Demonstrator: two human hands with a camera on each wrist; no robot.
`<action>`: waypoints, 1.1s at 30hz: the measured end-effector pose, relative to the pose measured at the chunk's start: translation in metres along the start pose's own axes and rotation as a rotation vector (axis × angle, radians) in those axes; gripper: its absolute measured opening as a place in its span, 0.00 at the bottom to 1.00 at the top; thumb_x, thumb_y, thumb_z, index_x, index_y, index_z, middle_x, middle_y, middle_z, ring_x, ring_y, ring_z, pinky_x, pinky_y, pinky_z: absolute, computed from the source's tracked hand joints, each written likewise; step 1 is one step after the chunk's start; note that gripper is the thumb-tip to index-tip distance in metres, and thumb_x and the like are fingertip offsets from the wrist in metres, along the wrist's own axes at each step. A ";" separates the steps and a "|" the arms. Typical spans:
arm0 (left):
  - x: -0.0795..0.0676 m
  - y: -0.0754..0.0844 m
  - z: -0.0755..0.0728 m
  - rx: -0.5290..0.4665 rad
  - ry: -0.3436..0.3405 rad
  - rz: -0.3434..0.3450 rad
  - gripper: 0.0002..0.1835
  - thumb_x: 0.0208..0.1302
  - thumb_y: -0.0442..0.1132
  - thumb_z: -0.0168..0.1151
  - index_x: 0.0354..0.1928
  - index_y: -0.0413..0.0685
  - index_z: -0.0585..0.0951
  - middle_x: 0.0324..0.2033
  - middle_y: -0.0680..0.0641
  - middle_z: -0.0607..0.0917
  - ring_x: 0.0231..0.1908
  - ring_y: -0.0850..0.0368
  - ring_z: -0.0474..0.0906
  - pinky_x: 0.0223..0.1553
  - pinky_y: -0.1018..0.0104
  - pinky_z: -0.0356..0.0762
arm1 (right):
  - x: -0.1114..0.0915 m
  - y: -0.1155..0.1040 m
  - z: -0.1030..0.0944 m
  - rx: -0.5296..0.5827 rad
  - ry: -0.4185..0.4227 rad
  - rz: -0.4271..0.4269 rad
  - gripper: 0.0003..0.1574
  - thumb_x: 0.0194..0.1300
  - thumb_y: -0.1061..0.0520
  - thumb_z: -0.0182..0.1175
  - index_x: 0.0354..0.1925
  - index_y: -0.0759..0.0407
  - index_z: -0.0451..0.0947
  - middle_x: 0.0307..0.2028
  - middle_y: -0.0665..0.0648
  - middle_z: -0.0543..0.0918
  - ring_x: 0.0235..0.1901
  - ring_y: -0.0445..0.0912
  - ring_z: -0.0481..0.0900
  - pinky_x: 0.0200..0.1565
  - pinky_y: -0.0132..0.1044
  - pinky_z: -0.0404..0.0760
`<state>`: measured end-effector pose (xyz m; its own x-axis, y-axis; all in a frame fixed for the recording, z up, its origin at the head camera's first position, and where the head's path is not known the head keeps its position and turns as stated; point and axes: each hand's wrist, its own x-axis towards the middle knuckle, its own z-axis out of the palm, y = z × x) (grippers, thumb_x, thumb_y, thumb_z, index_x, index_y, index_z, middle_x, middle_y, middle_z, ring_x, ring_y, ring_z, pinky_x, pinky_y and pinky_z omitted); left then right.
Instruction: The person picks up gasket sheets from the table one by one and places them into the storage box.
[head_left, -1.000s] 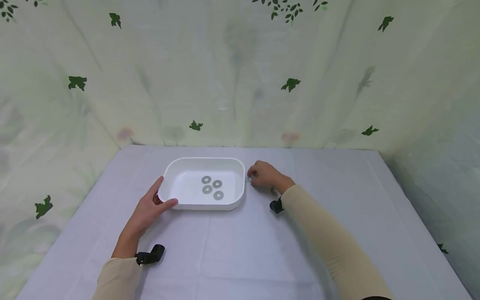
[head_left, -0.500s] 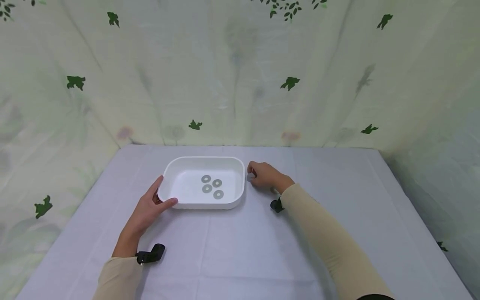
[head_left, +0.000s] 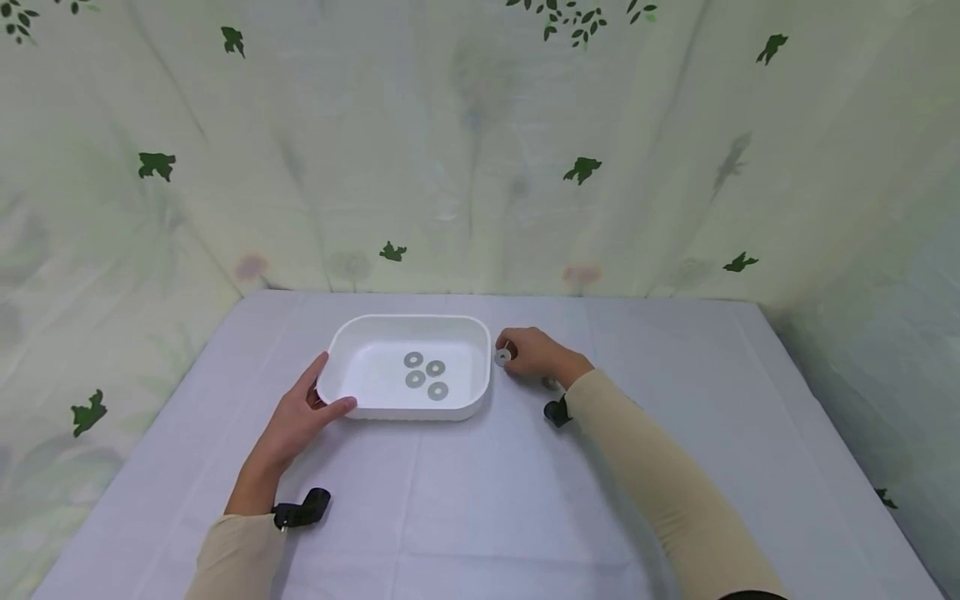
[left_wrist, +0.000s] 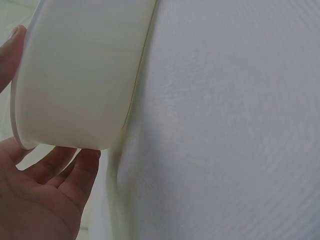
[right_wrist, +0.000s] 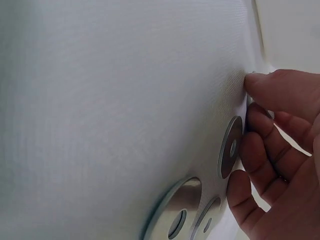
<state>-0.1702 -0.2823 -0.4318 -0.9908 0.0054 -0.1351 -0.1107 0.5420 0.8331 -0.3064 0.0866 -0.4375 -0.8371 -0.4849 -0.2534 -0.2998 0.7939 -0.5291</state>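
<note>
Right hand (head_left: 536,354) has edged slightly nearer the person, its pinched washer (head_left: 498,359) now more face-on, just right of the tray (head_left: 408,413); fingers curled. Left hand (head_left: 303,414) part-open, gripping tray's left end. Four washers (head_left: 408,380) inside tray; three loose washers (right_wrist: 226,157) on tabletop (head_left: 465,500), right of tray.

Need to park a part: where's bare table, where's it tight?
Bare: tablecloth in front of the white tray, between left sleeve and right sleeve; also beyond the right sleeve to the cloth's right edge. Crowded: just right of the tray, right hand and washers.
</note>
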 end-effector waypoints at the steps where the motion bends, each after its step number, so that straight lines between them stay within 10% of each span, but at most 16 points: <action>1: 0.000 0.000 0.000 -0.001 0.000 -0.001 0.57 0.63 0.51 0.68 0.80 0.56 0.38 0.79 0.38 0.49 0.74 0.40 0.58 0.43 0.93 0.63 | 0.000 0.000 0.000 0.006 -0.003 0.003 0.20 0.65 0.58 0.60 0.56 0.53 0.75 0.46 0.56 0.80 0.45 0.48 0.75 0.45 0.40 0.78; 33: 0.001 -0.003 -0.001 0.023 0.010 -0.014 0.56 0.62 0.53 0.69 0.80 0.59 0.39 0.77 0.38 0.55 0.67 0.44 0.65 0.43 0.91 0.65 | -0.042 0.010 -0.040 0.134 0.144 -0.162 0.24 0.65 0.56 0.64 0.58 0.61 0.76 0.52 0.58 0.82 0.49 0.50 0.79 0.56 0.45 0.77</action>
<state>-0.1708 -0.2844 -0.4337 -0.9899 -0.0113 -0.1414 -0.1233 0.5608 0.8187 -0.2927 0.1297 -0.3997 -0.8425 -0.5370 -0.0433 -0.3801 0.6494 -0.6586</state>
